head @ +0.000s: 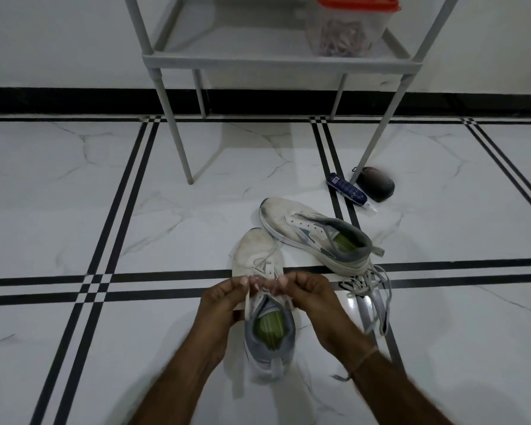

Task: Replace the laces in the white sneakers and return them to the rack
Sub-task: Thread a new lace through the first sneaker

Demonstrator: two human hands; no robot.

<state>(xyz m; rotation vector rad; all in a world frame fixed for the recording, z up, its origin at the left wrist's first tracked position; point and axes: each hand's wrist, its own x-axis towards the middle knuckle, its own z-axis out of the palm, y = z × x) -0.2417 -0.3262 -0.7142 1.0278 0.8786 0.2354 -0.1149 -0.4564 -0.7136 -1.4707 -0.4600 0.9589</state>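
A white sneaker with a grey collar and green insole stands on the floor in front of me, toe pointing away. My left hand and my right hand meet over its eyelets, each pinching part of its white lace. A second white sneaker lies just beyond to the right, with no lace in its eyelets. A loose grey-white lace is piled on the floor beside its heel.
A grey rack stands against the wall ahead, holding a clear container with a red lid full of laces. Near its right front leg lie a dark blue tube and a dark round object.
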